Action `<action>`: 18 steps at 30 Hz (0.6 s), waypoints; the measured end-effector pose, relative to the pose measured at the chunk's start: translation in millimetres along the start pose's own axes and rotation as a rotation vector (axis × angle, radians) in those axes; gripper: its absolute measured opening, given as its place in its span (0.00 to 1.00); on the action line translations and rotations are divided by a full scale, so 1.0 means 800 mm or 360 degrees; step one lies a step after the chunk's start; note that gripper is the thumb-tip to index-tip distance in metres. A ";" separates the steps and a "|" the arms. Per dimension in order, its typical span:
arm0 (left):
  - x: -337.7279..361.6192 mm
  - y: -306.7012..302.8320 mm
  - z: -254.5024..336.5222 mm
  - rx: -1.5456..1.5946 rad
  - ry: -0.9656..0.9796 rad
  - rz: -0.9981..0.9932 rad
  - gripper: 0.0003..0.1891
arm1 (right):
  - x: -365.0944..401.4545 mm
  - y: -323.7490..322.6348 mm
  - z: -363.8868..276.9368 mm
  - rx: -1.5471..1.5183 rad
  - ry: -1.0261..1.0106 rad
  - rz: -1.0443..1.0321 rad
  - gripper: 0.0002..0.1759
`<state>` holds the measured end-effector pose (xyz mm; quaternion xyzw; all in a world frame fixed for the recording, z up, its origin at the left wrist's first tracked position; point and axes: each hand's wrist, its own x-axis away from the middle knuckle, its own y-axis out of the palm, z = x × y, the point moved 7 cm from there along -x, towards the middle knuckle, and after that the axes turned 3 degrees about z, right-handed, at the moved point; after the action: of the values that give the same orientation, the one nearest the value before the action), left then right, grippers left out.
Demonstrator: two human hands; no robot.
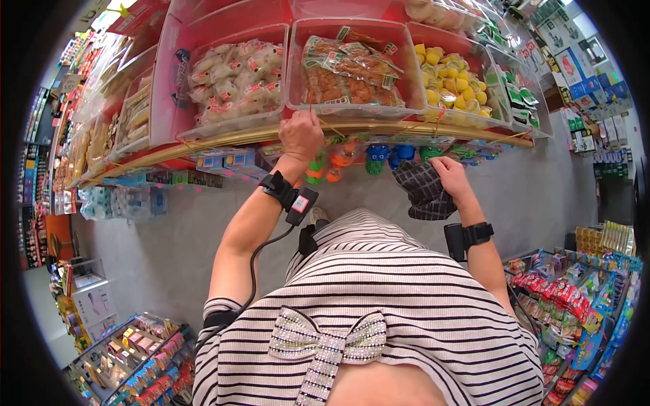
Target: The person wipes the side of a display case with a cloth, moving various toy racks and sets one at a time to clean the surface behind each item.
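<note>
My left hand [301, 133] is closed at the wooden rail [237, 139] along the front of the shelf, just below a clear bin [290, 95] of packaged reddish-brown snacks [349, 71]. A thin reddish strand shows above its fingers; whatever lies inside the fingers is hidden. My right hand [452, 177] pinches a dark checked cloth [425, 191], which hangs to the left of the fingers, below the rail. Both wrists wear black straps with small boxes.
Bins of white wrapped snacks [237, 78] and yellow-topped cups [453, 81] flank the middle bin. Colourful toys [376, 159] hang under the rail. Packed display racks stand at the lower left [128, 352] and lower right [562, 298].
</note>
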<state>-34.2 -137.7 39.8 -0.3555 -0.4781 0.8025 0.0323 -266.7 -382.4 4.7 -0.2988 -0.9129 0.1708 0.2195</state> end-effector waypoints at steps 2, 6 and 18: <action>0.001 0.008 0.001 -0.0046 -0.0031 -0.0112 0.10 | -0.001 0.000 0.008 -0.0038 0.0003 0.0011 0.13; 0.002 0.009 0.007 -0.0123 -0.0124 -0.0397 0.13 | -0.008 0.000 0.018 0.0075 -0.0048 0.0054 0.14; 0.012 0.040 0.011 -0.0200 -0.0080 -0.0377 0.15 | -0.017 0.011 0.035 0.0035 0.0015 -0.0003 0.16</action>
<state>-37.4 -157.8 11.7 -0.2777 -0.5668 0.7701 0.0925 -266.6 -389.6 -27.1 -0.2964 -0.9102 0.1792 0.2271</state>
